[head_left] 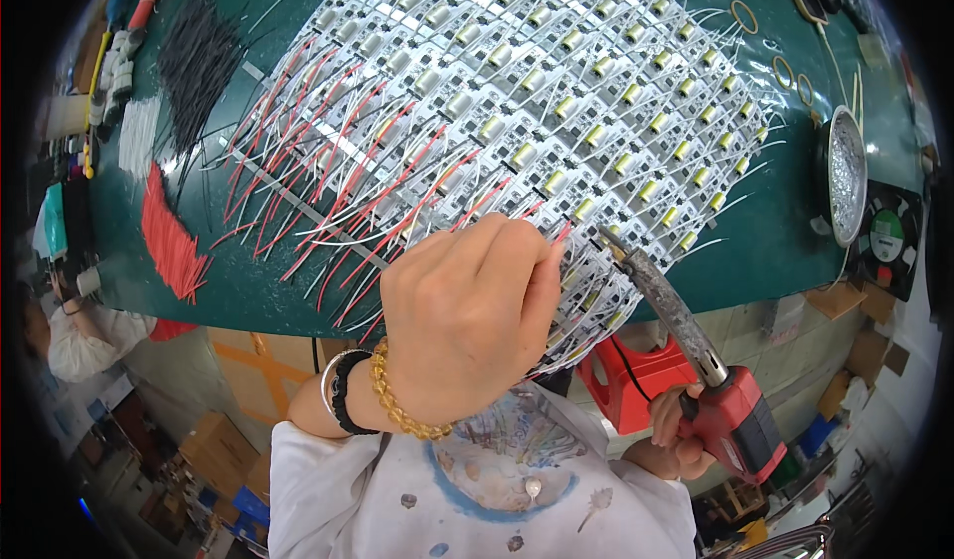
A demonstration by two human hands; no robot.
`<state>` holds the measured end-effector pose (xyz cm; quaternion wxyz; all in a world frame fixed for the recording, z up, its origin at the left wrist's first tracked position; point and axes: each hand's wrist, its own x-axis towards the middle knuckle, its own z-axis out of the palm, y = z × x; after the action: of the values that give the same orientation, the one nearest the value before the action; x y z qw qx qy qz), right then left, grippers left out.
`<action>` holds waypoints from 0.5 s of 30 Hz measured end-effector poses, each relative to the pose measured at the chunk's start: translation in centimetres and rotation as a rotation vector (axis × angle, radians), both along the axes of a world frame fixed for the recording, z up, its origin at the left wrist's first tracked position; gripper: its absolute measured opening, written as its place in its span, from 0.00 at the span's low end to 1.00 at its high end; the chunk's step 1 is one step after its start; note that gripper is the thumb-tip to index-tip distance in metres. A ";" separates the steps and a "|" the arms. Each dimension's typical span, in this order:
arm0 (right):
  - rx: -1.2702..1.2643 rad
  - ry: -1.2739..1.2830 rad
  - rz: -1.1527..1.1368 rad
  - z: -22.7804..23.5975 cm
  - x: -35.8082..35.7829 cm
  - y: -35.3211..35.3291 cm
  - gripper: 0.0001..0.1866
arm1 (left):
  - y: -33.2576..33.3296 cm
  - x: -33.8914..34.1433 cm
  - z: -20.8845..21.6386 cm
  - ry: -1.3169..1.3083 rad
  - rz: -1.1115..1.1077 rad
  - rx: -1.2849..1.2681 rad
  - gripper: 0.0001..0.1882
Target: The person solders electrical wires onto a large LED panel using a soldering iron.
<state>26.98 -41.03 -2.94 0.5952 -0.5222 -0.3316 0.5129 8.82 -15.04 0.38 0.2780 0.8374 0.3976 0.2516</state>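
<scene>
My left hand is closed in a pinch over the near edge of a panel of circuit boards. A short red wire pokes out from its fingertips, close to the boards. In my right hand is a soldering gun with a red and black handle. Its long dark metal barrel curves up to the left, and the tip lies at the boards, just right of the red wire. Rows of small cylindrical parts cover the panel. Red and white wires stick out along its left side.
Loose black wires, white wires and red wires lie in piles on the green table. A round metal dish, rubber bands and a fan are at right. Another person's sleeve shows at far left.
</scene>
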 end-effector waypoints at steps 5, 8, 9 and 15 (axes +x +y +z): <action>0.091 0.048 -0.238 0.1 -2.2 1.2 0.41 | 0.1 -0.2 0.2 0.010 -0.010 0.052 0.08; 0.092 0.059 -0.254 0.3 -2.0 0.2 0.41 | 0.9 -1.4 1.7 -0.015 0.018 0.206 0.07; 0.087 0.057 -0.270 0.4 -1.9 -0.3 0.42 | 1.2 -1.4 2.2 -0.050 0.044 0.311 0.06; 0.208 0.143 -0.162 -1.8 -0.3 -2.0 0.43 | -1.4 0.1 0.9 0.008 -0.142 0.038 0.10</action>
<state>26.64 -43.05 -4.71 0.7077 -0.4451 -0.2965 0.4617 8.94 -16.46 1.23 0.2779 0.8696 0.3332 0.2355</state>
